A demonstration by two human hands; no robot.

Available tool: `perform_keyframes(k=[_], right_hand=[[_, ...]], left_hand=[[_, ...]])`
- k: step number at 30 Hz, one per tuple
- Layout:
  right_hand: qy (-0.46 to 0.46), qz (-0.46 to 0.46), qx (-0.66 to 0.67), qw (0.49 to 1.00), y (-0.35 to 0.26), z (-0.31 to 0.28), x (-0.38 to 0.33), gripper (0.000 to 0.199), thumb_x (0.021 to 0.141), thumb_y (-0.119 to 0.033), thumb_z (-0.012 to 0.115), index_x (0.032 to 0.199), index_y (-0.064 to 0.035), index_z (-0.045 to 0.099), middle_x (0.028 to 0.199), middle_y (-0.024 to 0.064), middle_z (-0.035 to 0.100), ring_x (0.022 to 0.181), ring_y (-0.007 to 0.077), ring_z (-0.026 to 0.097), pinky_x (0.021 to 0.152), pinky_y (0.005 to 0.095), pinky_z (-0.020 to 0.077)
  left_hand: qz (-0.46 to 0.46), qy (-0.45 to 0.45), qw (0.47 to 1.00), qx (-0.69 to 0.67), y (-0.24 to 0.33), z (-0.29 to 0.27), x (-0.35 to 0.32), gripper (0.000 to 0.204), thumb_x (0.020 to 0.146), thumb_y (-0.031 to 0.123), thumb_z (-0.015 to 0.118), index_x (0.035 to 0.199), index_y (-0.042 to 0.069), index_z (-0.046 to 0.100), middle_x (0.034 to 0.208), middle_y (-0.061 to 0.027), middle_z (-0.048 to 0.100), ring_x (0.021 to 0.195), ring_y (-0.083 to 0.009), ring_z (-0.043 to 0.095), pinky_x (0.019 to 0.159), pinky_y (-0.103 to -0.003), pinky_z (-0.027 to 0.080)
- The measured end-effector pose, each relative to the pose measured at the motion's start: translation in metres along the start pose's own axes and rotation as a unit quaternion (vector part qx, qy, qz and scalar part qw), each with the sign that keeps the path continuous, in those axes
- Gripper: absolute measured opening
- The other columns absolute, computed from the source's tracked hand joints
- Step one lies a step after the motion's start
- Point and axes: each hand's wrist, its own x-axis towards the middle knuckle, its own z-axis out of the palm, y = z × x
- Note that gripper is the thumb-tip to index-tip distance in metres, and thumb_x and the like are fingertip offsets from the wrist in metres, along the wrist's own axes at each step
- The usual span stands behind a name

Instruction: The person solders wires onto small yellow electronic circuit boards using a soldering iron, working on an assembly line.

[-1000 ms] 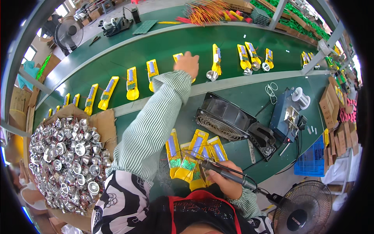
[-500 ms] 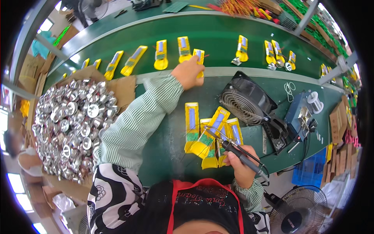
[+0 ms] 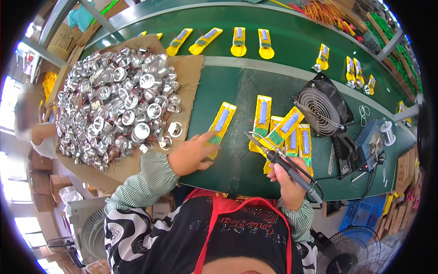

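My left hand (image 3: pixel 191 155) is closed on the lower end of a yellow plastic casing (image 3: pixel 222 118), which lies slanted on the green bench. A blue-violet cylindrical cell and part of a green circuit board show in this casing; its bottom is under my fingers. In my right hand (image 3: pixel 292 185) is a soldering iron (image 3: pixel 288 170), tip pointing up and left. The iron reaches over a cluster of similar yellow casings (image 3: pixel 262 109), some overlapping, with thin dark wires. Left of my left hand is a large heap of shiny silver reflector cups (image 3: pixel 114 109) on cardboard.
More yellow casings (image 3: pixel 238 41) stand along the green strip behind a metal rail (image 3: pixel 273 67). At right are a black fan (image 3: pixel 321 107), a blue soldering station (image 3: pixel 372 137) and a solder wire spool (image 3: pixel 388 133). Another person's arm (image 3: pixel 44 132) shows at far left.
My left hand has come back from the far strip with one yellow casing, now on the bench left of the cluster. The view has shifted left. My right hand still holds the soldering iron.
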Motion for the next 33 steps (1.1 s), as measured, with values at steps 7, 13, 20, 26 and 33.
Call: perform_keyframes(k=[7,13,20,26,33], right_hand=[[-0.030,0.037,0.013,0.999,-0.001,0.013,-0.003,0.022,0.080,0.001,0.061,0.099,0.0067,0.052,0.081,0.0145,0.065,0.065,0.0155,0.063,0.059,0.0255,0.0511],[-0.044,0.074,0.030,0.996,0.006,0.020,0.001,0.022,0.080,0.000,0.062,0.099,0.0066,0.052,0.081,0.0137,0.065,0.065,0.0151,0.063,0.058,0.0243,0.0507],[-0.053,0.084,0.035,0.994,0.011,0.026,0.004,0.023,0.080,-0.001,0.063,0.100,0.0064,0.053,0.082,0.0136,0.065,0.064,0.0145,0.063,0.056,0.0235,0.0503],[-0.050,0.094,0.038,0.994,0.011,0.030,0.008,0.023,0.080,-0.001,0.063,0.099,0.0063,0.054,0.081,0.0121,0.065,0.064,0.0137,0.063,0.056,0.0227,0.0502],[-0.114,0.066,-0.005,0.991,0.017,0.038,0.014,0.022,0.083,0.001,0.058,0.102,0.0065,0.050,0.084,0.0154,0.064,0.064,0.0150,0.062,0.054,0.0233,0.0503]], left_hand=[[-0.280,0.204,0.929,0.130,-0.060,-0.040,-0.025,0.011,0.082,0.015,0.056,0.088,0.005,0.056,0.088,-0.0155,0.055,0.073,-0.0338,0.058,0.061,-0.042,0.047],[-0.289,0.271,0.887,0.237,-0.082,-0.034,-0.027,0.011,0.081,0.016,0.057,0.081,0.005,0.057,0.083,-0.0129,0.053,0.068,-0.0314,0.059,0.058,-0.043,0.047],[-0.212,0.292,0.928,0.087,-0.094,-0.045,-0.033,0.016,0.081,0.017,0.061,0.080,0.002,0.066,0.075,-0.0139,0.060,0.067,-0.0276,0.059,0.063,-0.036,0.046],[-0.279,0.327,0.883,-0.186,-0.065,-0.066,-0.038,0.015,0.081,0.010,0.062,0.090,-0.003,0.064,0.070,-0.0078,0.063,0.062,-0.0117,0.056,0.059,-0.025,0.044],[-0.224,0.238,0.936,-0.130,-0.012,-0.020,-0.020,0.009,0.078,0.008,0.064,0.083,0.000,0.061,0.069,-0.0088,0.056,0.066,-0.0205,0.054,0.060,-0.033,0.043]])
